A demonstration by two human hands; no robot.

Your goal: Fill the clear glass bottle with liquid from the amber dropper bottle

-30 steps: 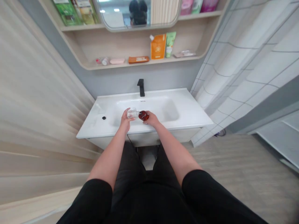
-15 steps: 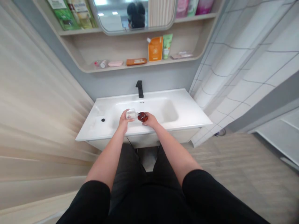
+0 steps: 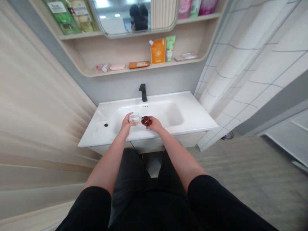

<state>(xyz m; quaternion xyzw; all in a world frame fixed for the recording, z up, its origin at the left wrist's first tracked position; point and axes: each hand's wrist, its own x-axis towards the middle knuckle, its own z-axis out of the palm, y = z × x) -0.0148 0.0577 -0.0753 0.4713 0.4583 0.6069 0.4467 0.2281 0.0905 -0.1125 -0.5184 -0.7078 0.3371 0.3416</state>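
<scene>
Just beyond the hands [image 3: 127, 123] [image 3: 155, 124], a faucet [image 3: 143, 92].

The head-worn camera faces forward and down onto the left hand [image 3: 127, 124], right hand [image 3: 155, 124] and washbasin [image 3: 185, 110].

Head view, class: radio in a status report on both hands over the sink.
Left hand on clear glass piece. Right hand on dark red bottle, against the glass. Both above white basin; black faucet beyond.
</scene>
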